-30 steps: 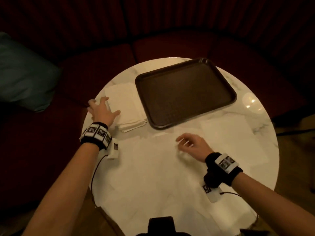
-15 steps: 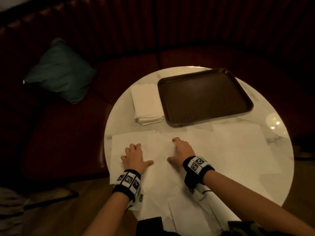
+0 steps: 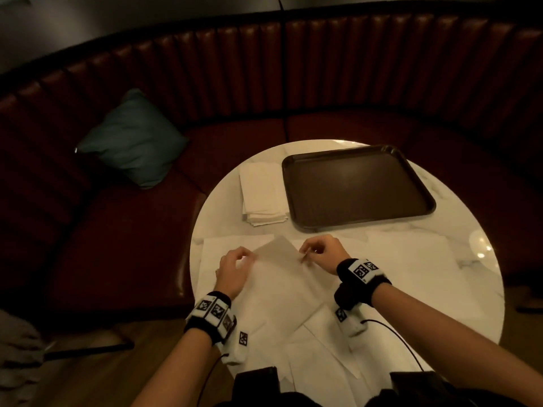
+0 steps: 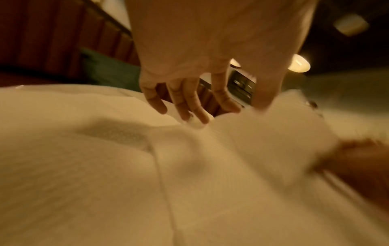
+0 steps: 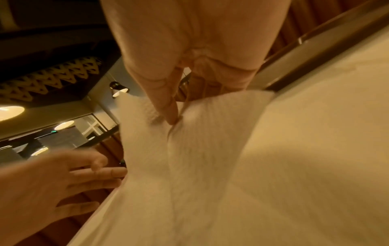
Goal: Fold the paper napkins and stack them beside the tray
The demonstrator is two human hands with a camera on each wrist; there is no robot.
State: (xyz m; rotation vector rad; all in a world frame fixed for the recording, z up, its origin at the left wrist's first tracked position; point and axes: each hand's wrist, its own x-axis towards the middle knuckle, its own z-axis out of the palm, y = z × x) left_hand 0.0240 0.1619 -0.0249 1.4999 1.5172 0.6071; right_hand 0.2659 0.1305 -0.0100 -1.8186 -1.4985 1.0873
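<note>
On the round marble table (image 3: 411, 289), I see both hands lifting one napkin by its far edge.

Behind it curves a ribbed dark-red leather bench (image 3: 323, 69) with a teal cushion (image 3: 132, 139). The rectangular brown tray (image 3: 357, 186), rounded at the corners, sits at the table's far side; a stack of folded napkins (image 3: 263, 198) lies just beside its left edge. Flat unfolded sheets (image 3: 411, 259) overlap across the near half. The thin, translucent napkin (image 3: 279, 259) is raised between my hands. My right hand (image 3: 321, 252) pinches its edge; the right wrist view shows thumb on finger with embossed tissue puckering there (image 5: 174, 119). My left hand (image 3: 235, 268) has its thumb and forefinger closed on the other edge, other fingers (image 4: 185, 106) spread, seen only from the left wrist.
</note>
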